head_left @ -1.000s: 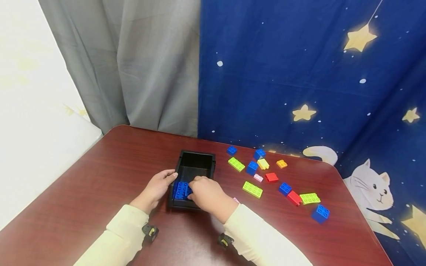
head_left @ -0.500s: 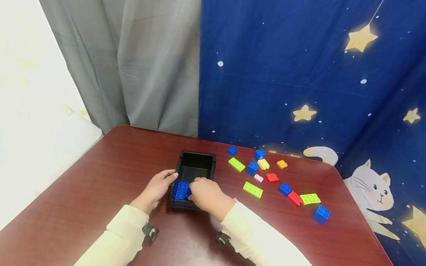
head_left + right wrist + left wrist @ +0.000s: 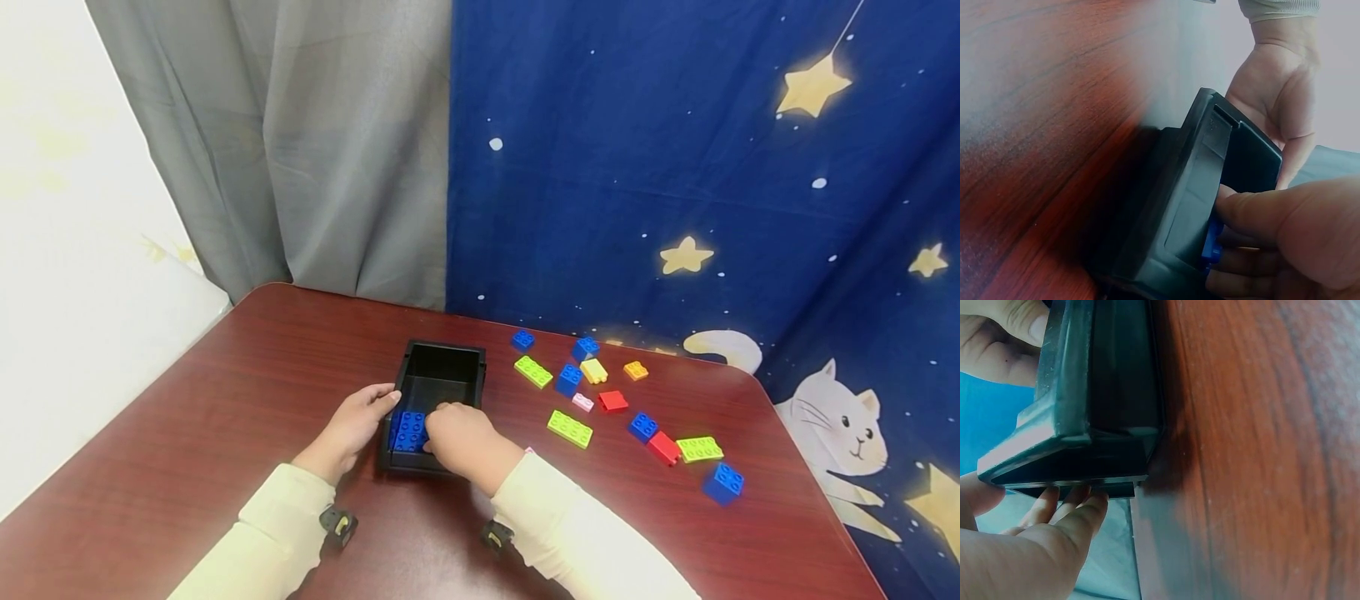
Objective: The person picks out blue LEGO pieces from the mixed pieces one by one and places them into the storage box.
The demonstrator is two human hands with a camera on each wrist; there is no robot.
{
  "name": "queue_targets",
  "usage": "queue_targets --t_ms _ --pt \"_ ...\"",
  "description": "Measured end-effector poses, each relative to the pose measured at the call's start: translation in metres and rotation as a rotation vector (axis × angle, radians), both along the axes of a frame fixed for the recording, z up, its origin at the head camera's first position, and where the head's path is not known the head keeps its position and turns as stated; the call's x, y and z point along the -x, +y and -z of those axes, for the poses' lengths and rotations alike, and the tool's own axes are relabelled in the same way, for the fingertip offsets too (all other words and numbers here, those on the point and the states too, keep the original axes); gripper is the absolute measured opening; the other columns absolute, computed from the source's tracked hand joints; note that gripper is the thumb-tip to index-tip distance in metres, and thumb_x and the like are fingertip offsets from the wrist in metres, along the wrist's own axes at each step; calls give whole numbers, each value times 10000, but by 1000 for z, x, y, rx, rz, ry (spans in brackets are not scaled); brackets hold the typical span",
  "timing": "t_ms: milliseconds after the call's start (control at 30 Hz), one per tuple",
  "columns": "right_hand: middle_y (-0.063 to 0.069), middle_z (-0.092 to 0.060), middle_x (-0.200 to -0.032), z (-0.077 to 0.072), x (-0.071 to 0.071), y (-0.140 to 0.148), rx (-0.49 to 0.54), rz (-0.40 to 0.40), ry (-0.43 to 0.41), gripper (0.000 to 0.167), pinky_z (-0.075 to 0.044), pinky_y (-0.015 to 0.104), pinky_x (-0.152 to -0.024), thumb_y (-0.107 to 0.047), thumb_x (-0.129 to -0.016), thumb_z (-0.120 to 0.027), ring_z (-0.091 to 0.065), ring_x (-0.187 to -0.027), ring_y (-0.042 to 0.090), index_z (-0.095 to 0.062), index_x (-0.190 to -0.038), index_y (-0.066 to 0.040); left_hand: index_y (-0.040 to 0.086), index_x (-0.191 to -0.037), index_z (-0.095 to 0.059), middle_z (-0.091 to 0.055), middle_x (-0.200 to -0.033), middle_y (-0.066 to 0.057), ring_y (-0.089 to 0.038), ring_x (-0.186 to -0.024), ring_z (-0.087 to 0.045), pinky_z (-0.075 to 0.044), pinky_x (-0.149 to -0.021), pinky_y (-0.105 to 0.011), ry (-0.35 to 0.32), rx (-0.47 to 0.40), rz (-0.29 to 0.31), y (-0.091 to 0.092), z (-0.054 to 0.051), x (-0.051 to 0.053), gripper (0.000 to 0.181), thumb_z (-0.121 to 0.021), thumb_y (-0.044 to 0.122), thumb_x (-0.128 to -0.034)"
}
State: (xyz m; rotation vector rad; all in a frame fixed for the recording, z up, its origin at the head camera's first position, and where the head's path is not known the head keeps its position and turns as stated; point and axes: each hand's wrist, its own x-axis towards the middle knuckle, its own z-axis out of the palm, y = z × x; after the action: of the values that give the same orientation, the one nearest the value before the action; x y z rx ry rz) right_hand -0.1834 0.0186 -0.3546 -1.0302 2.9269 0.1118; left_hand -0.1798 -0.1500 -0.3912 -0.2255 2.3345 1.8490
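Note:
A black rectangular box (image 3: 444, 360) sits on the table before me. My left hand (image 3: 356, 429) grips its left side, thumb over the rim; the left wrist view shows the fingers (image 3: 1082, 515) against the outer wall. Inside the near end of the box lies a blue building brick (image 3: 409, 431), studs up. My right hand (image 3: 468, 442) reaches in over the right side with curled fingers. In the right wrist view its thumb and fingers pinch a blue building brick (image 3: 1212, 242), mostly hidden by the hand.
To the right of the box, loose bricks are scattered on the dark red table (image 3: 315, 342): green (image 3: 570, 428), red (image 3: 612, 401), yellow (image 3: 593, 371), orange (image 3: 635, 370), pink (image 3: 582, 402) and several blue (image 3: 723, 483). Curtains (image 3: 600, 167) hang behind the table's far edge.
My right hand has shifted very slightly inside the box, and the blue brick at its fingertips has gone lower and out of sight beside the other. The left hand stays put.

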Motion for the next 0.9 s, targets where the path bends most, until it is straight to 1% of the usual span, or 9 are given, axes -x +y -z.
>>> queue_targets --t_ms 167,367,667,900 --pt "29 -685 -861 -2 0 -1 -6 4 -27 216 -578 301 -705 -310 -875 -710 -646 -775 156 -755 -953 -114 -50 -1419 -386 -362 -1466 -286 -420 -1372 -326 -280 -1120 -532 7 -9 -2 0 0 1 495 -460 236 -1023" --pt "22 -698 -898 -2 2 -3 -25 9 -57 224 -579 299 -727 -312 -887 -695 -652 -793 146 -751 -983 -118 -48 -1418 -390 -362 -1470 -280 -410 -1374 -328 -274 -1125 -527 7 -21 -6 0 0 2 483 -461 219 -1021" --pt "13 -702 -851 -2 5 -7 -51 18 -69 216 -573 288 -664 -321 -889 -694 -640 -724 128 -751 -949 -122 -44 -1418 -394 -379 -1458 -280 -409 -1357 -354 -289 -1120 -528 3 -6 -7 0 1 3 485 -460 225 -1021" --pt "31 -704 -867 2 9 -8 -50 23 -119 243 -576 302 -684 -327 -896 -685 -634 -715 144 -746 -968 -103 -42 -1418 -393 -372 -1460 -285 -423 -1359 -345 -281 -1115 -549 -4 6 -5 0 1 1 485 -459 231 -1022"
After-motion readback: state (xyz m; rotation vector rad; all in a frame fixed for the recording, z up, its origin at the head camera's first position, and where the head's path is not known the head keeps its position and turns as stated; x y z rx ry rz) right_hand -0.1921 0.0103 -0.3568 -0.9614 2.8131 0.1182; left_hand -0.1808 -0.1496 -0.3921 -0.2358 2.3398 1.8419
